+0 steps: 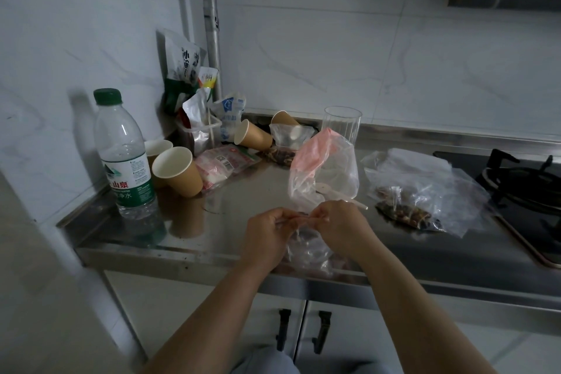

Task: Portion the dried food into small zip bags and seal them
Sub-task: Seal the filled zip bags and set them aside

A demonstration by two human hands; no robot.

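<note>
Both hands pinch the top strip of a small clear zip bag [306,247] that hangs at the counter's front edge with dark dried food inside. My left hand [268,234] grips the strip's left end, my right hand [340,226] the right end, fingertips nearly touching. Just behind them stands a larger clear bag with a pink top [326,167], open and upright, with a white spoon [331,190] lying at its base. To the right lies a filled small bag of dried food [405,212] among loose clear bags [425,182]. Another bag with dried food [282,149] lies further back.
A green-capped water bottle [124,155] stands at the left beside paper cups [177,171]; two more cups [253,135] lie tipped at the back. Snack packets [185,67] crowd the corner, a clear glass [342,124] stands at the wall, and a gas burner [525,182] is at the right.
</note>
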